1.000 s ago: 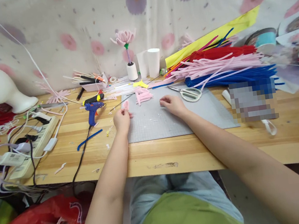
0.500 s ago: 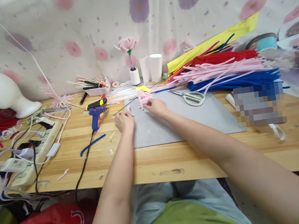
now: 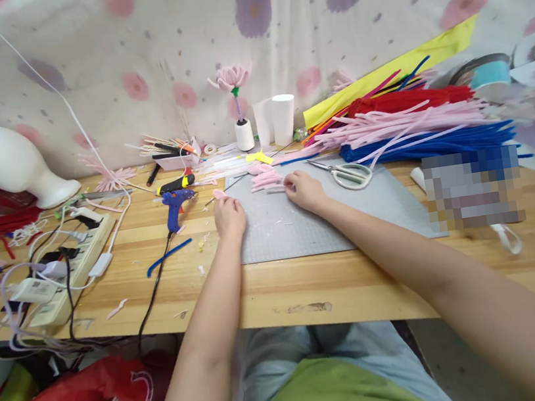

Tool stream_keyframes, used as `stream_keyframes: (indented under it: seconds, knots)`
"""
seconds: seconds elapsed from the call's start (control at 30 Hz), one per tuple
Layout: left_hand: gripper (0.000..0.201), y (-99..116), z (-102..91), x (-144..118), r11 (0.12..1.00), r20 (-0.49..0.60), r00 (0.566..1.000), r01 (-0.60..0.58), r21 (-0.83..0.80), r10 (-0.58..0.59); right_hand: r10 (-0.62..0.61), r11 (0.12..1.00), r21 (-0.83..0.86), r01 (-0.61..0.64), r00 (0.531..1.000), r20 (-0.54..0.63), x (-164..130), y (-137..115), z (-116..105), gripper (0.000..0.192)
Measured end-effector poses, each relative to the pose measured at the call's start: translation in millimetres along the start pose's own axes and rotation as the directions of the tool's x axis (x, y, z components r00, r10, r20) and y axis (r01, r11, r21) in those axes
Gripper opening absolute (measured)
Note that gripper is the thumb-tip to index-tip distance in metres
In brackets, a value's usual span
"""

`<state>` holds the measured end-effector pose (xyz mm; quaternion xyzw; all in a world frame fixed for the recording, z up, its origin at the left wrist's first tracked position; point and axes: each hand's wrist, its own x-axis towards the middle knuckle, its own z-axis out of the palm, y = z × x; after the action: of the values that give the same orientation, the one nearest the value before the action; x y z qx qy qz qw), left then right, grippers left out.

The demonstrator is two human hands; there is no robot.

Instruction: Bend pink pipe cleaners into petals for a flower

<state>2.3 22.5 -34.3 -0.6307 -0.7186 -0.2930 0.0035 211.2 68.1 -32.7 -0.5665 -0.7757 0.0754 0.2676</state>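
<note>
My left hand (image 3: 230, 217) is closed at the left edge of the grey cutting mat (image 3: 297, 236), its fingertips on a small pink fuzzy piece (image 3: 219, 194). Over the mat, my right hand (image 3: 305, 192) has its fingers pinched at the end of a thin greyish strip (image 3: 275, 191); what exactly the strip is, I cannot make out. Between the hands and a little behind them lie several short pink pipe cleaner pieces (image 3: 265, 179). White-handled scissors (image 3: 354, 176) rest on the mat, right of my right hand.
Left of the mat lie a blue glue gun (image 3: 177, 208), a yellow-black utility knife (image 3: 175, 184) and a blue pipe cleaner (image 3: 169, 258). A power strip (image 3: 79, 273) with tangled cords is farther left. Pipe cleaner bundles (image 3: 400, 122) are piled back right. A pink flower (image 3: 232, 78) stands behind.
My right hand has moved right, away from the pink pieces, which now lie on the mat. My left hand stays near the mat's left edge with the pink piece. The view has shifted slightly.
</note>
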Motion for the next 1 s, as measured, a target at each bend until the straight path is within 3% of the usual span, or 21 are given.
stream_keyframes:
  seconds: [0.13,0.23,0.47,0.67,0.83,0.9,1.0]
  knots:
    - [0.022,-2,1.3,2,1.0,-0.072,0.997,-0.006,-0.018,0.004,-0.044,0.999,0.03,0.044,0.999,-0.017,-15,27,-8,0.023]
    - [0.02,0,-2.1,0,0.999,-0.135,0.99,-0.035,-0.042,0.029,0.018,0.986,0.163,-0.016,1.0,-0.01,-19,33,-9,0.028]
    - [0.021,4,-7.2,-4,0.998,-0.124,0.991,-0.057,-0.009,0.056,0.161,0.926,0.349,-0.147,0.987,-0.011,-14,38,-4,0.033]
    - [0.016,16,-3.4,-11,0.975,-0.045,0.974,-0.221,0.0,0.221,0.185,0.925,0.337,-0.175,0.983,0.004,-14,37,-6,0.029]
    - [0.039,27,12.0,7,0.923,0.125,0.915,-0.384,-0.025,0.384,0.195,0.923,0.337,-0.187,0.981,0.011,-13,37,-7,0.028]
    - [0.039,31,18.0,18,0.926,0.199,0.906,-0.378,-0.019,0.374,0.195,0.919,0.347,-0.187,0.981,0.012,-13,38,-7,0.029]
    - [0.031,39,22.9,30,0.951,0.245,0.926,-0.306,0.04,0.288,0.194,0.911,0.369,-0.187,0.981,0.017,-12,38,-7,0.029]
